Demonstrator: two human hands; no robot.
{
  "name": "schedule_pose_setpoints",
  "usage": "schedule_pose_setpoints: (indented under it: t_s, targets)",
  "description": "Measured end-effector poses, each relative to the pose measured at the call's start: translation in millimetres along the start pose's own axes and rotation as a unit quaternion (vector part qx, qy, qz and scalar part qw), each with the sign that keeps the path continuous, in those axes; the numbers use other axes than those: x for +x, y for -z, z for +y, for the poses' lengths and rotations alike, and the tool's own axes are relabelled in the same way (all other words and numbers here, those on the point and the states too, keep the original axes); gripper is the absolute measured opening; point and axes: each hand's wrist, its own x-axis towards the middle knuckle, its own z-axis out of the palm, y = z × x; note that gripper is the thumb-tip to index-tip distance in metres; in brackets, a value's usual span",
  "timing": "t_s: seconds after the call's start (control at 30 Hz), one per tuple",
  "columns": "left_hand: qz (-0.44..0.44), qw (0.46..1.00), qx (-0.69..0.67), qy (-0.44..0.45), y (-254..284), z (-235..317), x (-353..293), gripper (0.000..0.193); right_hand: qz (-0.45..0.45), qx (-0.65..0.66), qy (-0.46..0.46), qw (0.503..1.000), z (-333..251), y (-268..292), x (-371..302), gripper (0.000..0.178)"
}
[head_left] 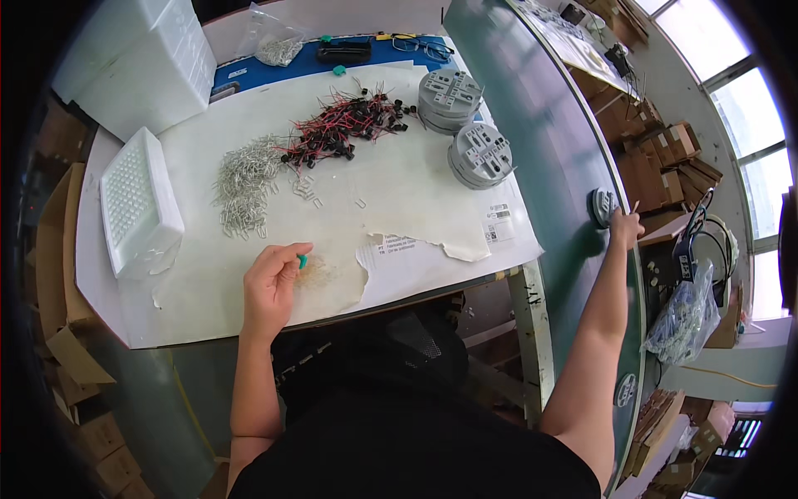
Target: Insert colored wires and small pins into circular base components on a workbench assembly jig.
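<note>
My left hand (271,281) is closed above the near edge of the white-covered table, with a small green piece (302,261) at its thumb and fingertips. Whether the green piece is pinched or worn on a fingertip I cannot tell. My right arm reaches out over the green conveyor belt (555,179). There my right hand (628,226) has its fingers closed at the rim of a round grey plastic part (603,207). Two stacks of similar grey discs, a far stack (449,100) and a near stack (482,155), stand at the table's right side.
Bent metal pins (245,185) lie heaped beside black components with red wires (345,129). A white foam tray (141,204) leans at the left, near white foam boxes (141,71). Glasses (422,46) rest at the back. Another disc (625,389) sits lower on the belt.
</note>
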Motion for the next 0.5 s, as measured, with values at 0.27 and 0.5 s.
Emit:
schedule_pose_setpoints:
  t_s: [0.27,0.5]
  targets:
    - [0.037,0.995,-0.093,-0.027,-2,-5,-2,0.020,-0.435,0.309,0.276,0.800,-145,152,-149,0.049]
    - [0.002,0.999,-0.049,-0.015,24,-14,-15,0.033,-0.278,0.321,0.390,0.817,-158,195,-168,0.040]
